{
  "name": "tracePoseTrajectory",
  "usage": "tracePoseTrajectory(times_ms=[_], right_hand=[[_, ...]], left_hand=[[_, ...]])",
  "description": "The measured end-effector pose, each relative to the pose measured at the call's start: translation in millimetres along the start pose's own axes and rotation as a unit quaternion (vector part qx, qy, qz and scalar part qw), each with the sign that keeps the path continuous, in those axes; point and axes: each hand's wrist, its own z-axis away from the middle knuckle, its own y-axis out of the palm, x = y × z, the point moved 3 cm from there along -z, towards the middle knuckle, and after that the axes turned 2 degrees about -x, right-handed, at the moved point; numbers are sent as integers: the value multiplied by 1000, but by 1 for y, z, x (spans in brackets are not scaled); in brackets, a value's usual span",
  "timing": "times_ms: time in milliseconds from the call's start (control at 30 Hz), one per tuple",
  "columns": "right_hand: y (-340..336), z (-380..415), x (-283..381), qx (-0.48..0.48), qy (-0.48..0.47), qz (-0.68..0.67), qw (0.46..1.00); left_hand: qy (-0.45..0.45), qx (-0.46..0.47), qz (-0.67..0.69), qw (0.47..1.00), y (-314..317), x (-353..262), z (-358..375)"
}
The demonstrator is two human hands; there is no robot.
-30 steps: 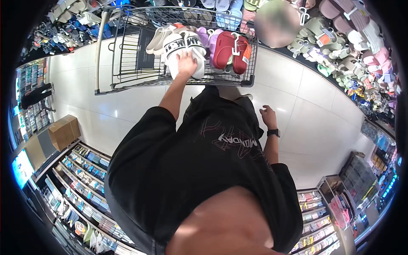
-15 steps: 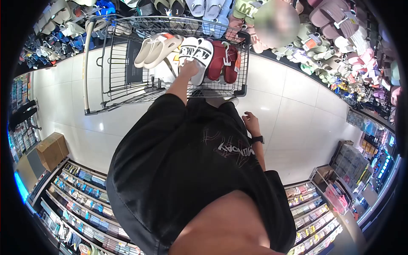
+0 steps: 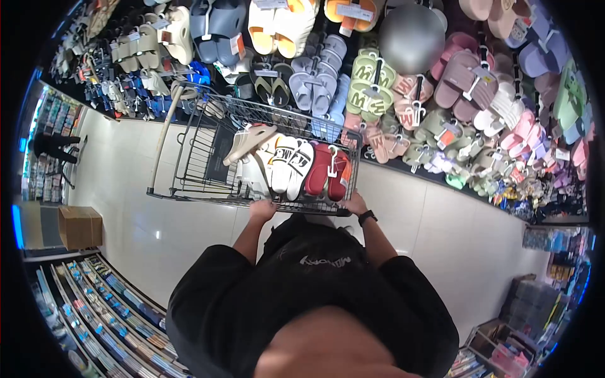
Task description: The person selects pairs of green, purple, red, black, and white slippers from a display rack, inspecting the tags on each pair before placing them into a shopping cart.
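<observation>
A metal shopping cart (image 3: 189, 194) stands crosswise before me. My left hand (image 3: 263, 209) is closed around the near rim of its basket. My right hand (image 3: 356, 203), with a dark watch on the wrist, grips the basket's near right corner. Inside the basket lie white slides (image 3: 293, 165) with black lettering, between dark red clogs (image 3: 320, 170) on a white hanger and beige slides (image 3: 249, 142). The beige pair lies tilted at the left, over other white footwear that is partly hidden.
Behind the cart, a wall display holds many hanging sandals, among them green slides (image 3: 370, 94), mauve slides (image 3: 465, 80) and grey-blue slides (image 3: 217, 28). A cardboard box (image 3: 80, 228) stands at the left. Shelves of small packaged goods (image 3: 104, 315) run behind me. Another person in dark clothes (image 3: 57, 148) is at far left.
My left hand has left the white slides and moved to the cart's near rim. My right hand has come up from beside my body onto the corner. The view has tilted upward.
</observation>
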Motion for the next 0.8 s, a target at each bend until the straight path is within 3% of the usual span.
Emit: tracePoseTrajectory(times_ms=[100, 133, 167, 200, 300, 400, 533, 633, 733, 800], right_hand=[[11, -19, -17, 64, -11, 31, 997], [20, -29, -30, 74, -25, 16, 997], [-3, -6, 12, 96, -24, 86, 991], [-17, 7, 38, 106, -26, 68, 992], [-18, 10, 51, 134, -52, 24, 989], [-3, -3, 48, 138, -88, 20, 986], [22, -17, 38, 204, 52, -166, 963], [29, -10, 46, 170, 16, -265, 949], [48, 3, 27, 126, 41, -210, 969], [93, -34, -98, 65, -39, -41, 996]], left_hand=[[-53, -67, -44, 995, 2, 1, 15], [-64, -154, -33, 986, 11, 6, 22], [-74, -238, -23, 968, 26, 12, 28], [-83, -321, -15, 943, 32, 14, 32], [-162, -278, 55, 945, 20, 1, 58], [-144, -252, 71, 954, 19, 4, 54], [-177, -219, 63, 958, 1, 34, 39], [-208, -186, 34, 960, -12, 57, 33], [-205, -206, 10, 957, -19, 97, 28], [-215, -201, 10, 956, -23, 110, 24]])
